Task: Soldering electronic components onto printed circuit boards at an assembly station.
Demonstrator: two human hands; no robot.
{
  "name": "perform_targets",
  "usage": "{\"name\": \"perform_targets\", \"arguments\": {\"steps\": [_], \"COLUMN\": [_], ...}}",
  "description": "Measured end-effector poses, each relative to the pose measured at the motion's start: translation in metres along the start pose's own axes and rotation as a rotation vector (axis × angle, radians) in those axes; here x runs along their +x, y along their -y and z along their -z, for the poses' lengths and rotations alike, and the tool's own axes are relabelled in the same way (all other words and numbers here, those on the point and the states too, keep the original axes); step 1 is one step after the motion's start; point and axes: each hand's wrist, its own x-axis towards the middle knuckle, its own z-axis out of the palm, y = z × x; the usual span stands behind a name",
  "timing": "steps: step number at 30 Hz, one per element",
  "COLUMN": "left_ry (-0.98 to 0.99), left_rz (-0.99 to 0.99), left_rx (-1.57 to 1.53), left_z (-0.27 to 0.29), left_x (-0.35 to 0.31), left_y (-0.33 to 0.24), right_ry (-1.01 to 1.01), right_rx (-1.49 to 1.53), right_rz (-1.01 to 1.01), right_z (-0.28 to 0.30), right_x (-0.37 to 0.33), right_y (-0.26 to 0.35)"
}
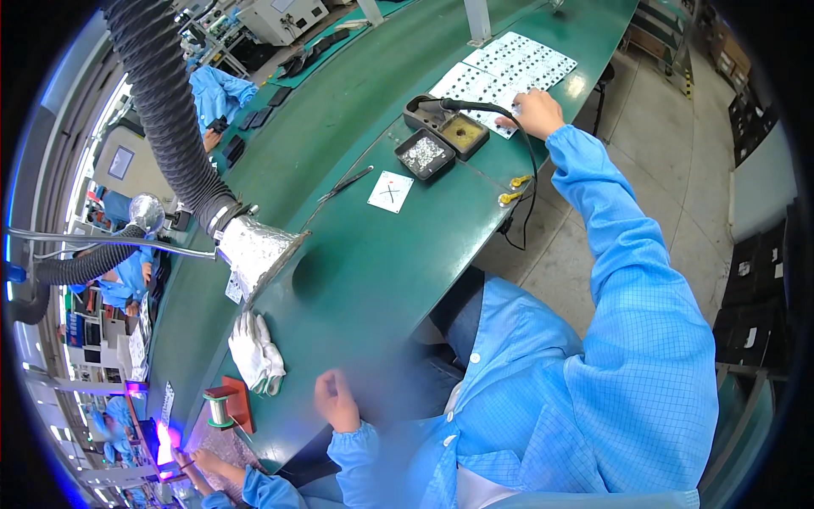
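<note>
My right hand (538, 114) reaches to the far right of the green bench. Its fingers are bent down over the near edge of white boards (517, 66) dotted with dark round parts; whatever the fingertips grip is hidden. Beside it, a soldering iron (469, 105) with a black cable rests in its grey stand (421, 113). The stand's tray (465, 131) holds a yellowish pad, and a black dish (426, 156) holds silvery bits. My left hand (337, 402) hovers near the bench's front edge, fingers curled in, with no object visible in it.
A white square card (390, 192) with a drawn cross lies beside tweezers (346, 182). White gloves (256, 352) and a solder wire spool (220, 408) lie left. A foil-covered fume hood (259, 250) hangs over the bench on a black hose. Co-workers in blue sit beyond.
</note>
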Motion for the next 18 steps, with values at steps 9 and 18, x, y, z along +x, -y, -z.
{"name": "perform_targets", "arguments": {"steps": [9,18], "left_ry": [0.027,-0.031], "left_rz": [-0.055,-0.119], "left_rx": [-0.057,0.039], "left_z": [0.003,0.002], "left_x": [-0.005,-0.007], "left_y": [0.010,0.020], "right_ry": [0.115,0.035], "right_rx": [-0.152,-0.146], "right_rz": [-0.138,-0.193], "right_z": [0.009,0.002], "right_x": [0.000,0.005], "right_y": [0.023,0.020]}}
